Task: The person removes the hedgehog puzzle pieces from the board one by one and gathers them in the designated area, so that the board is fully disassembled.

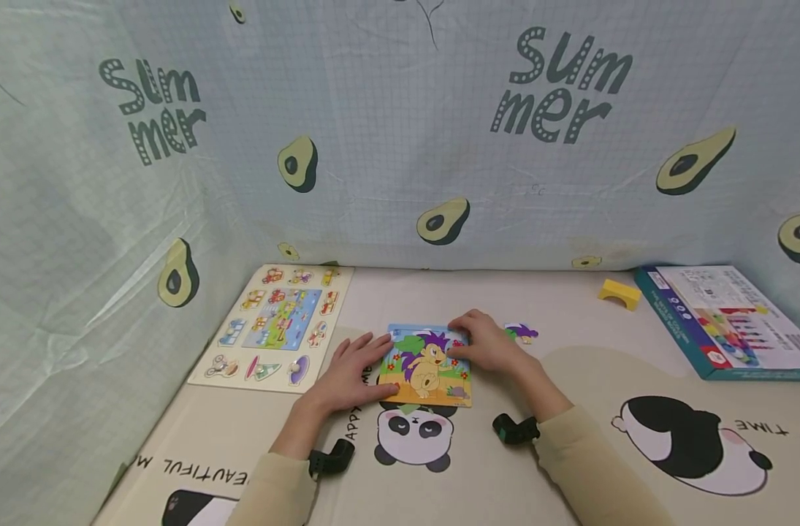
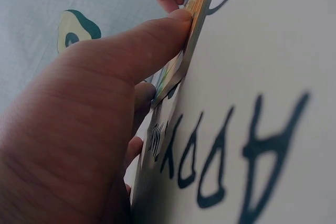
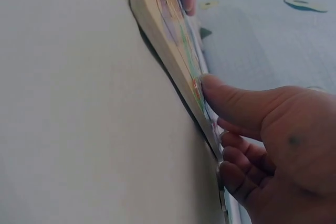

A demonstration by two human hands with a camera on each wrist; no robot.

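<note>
A square picture puzzle (image 1: 427,372) with a purple-haired hedgehog cartoon lies on the patterned mat, a panda print just below it. Along its left side rests my left hand (image 1: 352,372), fingers spread and fairly straight, the thumb on the lower left corner. My right hand (image 1: 488,343) holds the upper right part, with its thumb on the picture and its other fingers curled at the edge. The right wrist view shows that thumb (image 3: 231,98) on the puzzle's face. A small purple and green puzzle piece (image 1: 522,332) lies just beyond the right hand.
On the left lies a cream puzzle board (image 1: 327,292) with several vehicle and toy pictures. A yellow arch block (image 1: 619,294) is at the back right, beside a teal-edged box (image 1: 735,321). Avocado-printed cloth (image 1: 373,109) hangs behind and at the sides.
</note>
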